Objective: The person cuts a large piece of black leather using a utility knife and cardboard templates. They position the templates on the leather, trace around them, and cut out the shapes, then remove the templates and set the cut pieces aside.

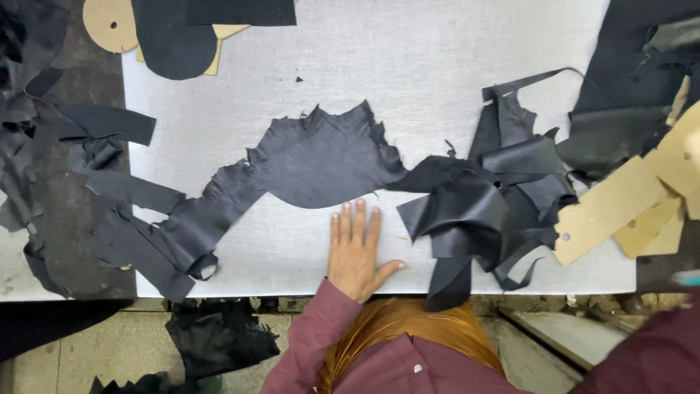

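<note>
My left hand [355,252] lies flat, palm down, fingers spread, on the white cutting board [452,66] near its front edge. Its fingertips touch the lower edge of a large, ragged black leather piece [321,157] that curves left into a rolled strip [191,233]. Just right of the hand sits a crumpled heap of shiny black leather scraps [481,208]. My right hand is out of frame; only its maroon sleeve [656,350] shows at the bottom right.
Tan cardboard patterns [627,208] lie at the right edge, more patterns [109,25] with black cut pieces [171,36] at the top left. Black scraps [80,197] cover the left side, dark leather [634,95] the top right. Scraps [219,335] lie on the floor.
</note>
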